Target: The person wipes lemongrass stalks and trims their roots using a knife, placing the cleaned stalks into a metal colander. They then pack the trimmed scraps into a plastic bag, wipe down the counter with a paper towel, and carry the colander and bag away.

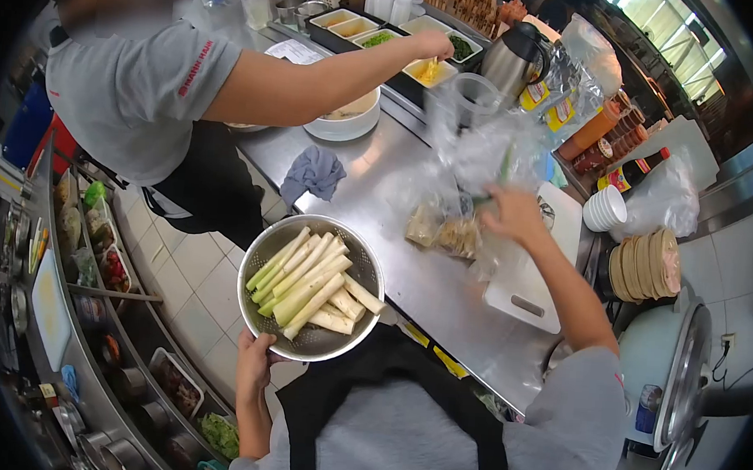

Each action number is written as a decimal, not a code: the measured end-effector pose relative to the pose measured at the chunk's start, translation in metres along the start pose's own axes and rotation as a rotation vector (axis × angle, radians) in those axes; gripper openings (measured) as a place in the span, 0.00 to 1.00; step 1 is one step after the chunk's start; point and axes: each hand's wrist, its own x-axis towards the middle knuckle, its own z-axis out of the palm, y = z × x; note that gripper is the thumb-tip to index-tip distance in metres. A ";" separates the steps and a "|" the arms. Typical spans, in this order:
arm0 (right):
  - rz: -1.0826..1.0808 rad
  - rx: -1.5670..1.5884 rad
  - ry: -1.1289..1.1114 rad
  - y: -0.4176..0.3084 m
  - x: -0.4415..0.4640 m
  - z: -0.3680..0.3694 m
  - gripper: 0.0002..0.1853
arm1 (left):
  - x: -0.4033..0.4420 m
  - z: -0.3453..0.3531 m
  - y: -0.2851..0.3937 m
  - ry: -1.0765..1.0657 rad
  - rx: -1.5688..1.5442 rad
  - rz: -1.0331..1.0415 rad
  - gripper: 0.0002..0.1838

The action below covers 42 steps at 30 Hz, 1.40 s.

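colander of pale stalks hangs at seven o'clock, right hand among plastic bags

around a clock face laid over the view, a white board with a yellowish middle lies between eight and nine o'clock. at ten, a co-worker's grey sleeve reaches in above dark clothing. the person's left hand grasps the colander's rim at the colander's own seven o'clock, the bowl tipped toward the camera and the green-to-white stalks heaped inside. straight up at the colander's twelve, a crumpled blue-grey cloth sits at the edge of the steel counter.

just past twelve, the co-worker's hand is over a tray of yellow strips. clear bags blur together between one and two. the right hand is at the bags' lower side, between two and three; motion blur hides its fingers, so i cannot tell whether it grips anything. beneath that forearm, toward four, lies a white cutting board. stacked white bowls stand near three, brown discs just beside them.
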 end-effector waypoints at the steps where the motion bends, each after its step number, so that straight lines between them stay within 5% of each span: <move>1: -0.036 0.072 0.011 0.008 -0.023 0.021 0.33 | 0.001 0.000 -0.001 0.001 -0.001 -0.005 0.20; 4: 0.088 -0.094 -0.197 -0.026 -0.063 0.040 0.33 | 0.004 0.001 0.002 -0.029 0.027 0.016 0.21; 6: 0.115 0.504 -0.226 -0.008 -0.070 0.112 0.35 | 0.005 0.006 0.009 -0.033 0.037 0.025 0.21; 10: 0.301 0.455 -0.155 -0.030 -0.063 0.099 0.33 | 0.002 0.008 0.025 -0.096 0.069 0.036 0.21; 12: 0.409 0.695 0.026 -0.029 -0.059 0.115 0.27 | 0.005 0.006 0.032 -0.154 0.094 0.023 0.21; 14: 0.394 0.323 0.129 -0.059 -0.052 0.027 0.26 | 0.007 0.002 0.037 -0.194 0.108 0.015 0.20; 16: 0.297 0.455 0.488 -0.058 -0.052 -0.001 0.24 | 0.013 0.006 0.045 -0.273 0.144 -0.016 0.21; 19: 0.478 0.579 0.433 -0.036 -0.057 -0.035 0.32 | 0.030 0.029 0.045 -0.384 0.224 -0.001 0.22; 21: 0.404 1.102 0.605 0.009 -0.063 -0.024 0.39 | 0.034 0.064 0.037 -0.438 0.216 -0.018 0.23; 22: 0.407 1.095 0.620 0.027 -0.066 -0.013 0.39 | 0.035 0.072 0.036 -0.451 0.203 -0.033 0.22; 24: 0.967 1.451 0.384 0.063 -0.073 0.027 0.40 | 0.034 0.081 0.033 -0.470 0.190 -0.048 0.22; 25: 0.968 1.449 0.390 0.071 -0.076 0.046 0.40 | 0.033 0.083 0.032 -0.496 0.209 -0.066 0.22; 27: 1.247 0.906 0.483 0.071 -0.084 0.074 0.43 | 0.035 0.081 0.033 -0.519 0.230 -0.088 0.21; 28: 1.249 0.908 0.481 0.061 -0.088 0.060 0.43 | 0.034 0.080 0.032 -0.514 0.221 -0.104 0.21; 30: 1.162 0.361 0.065 0.027 -0.090 0.004 0.44 | 0.032 0.080 0.031 -0.505 0.211 -0.122 0.21; 34: 1.162 0.133 0.005 0.043 -0.094 0.025 0.42 | 0.032 0.068 0.032 -0.456 0.216 -0.087 0.21; 39: 0.915 0.683 0.558 0.064 -0.109 0.087 0.26 | 0.034 0.060 0.027 -0.382 0.190 -0.079 0.20; 42: 0.832 0.879 0.643 0.067 -0.103 0.081 0.23 | 0.036 0.055 0.031 -0.391 0.219 -0.083 0.21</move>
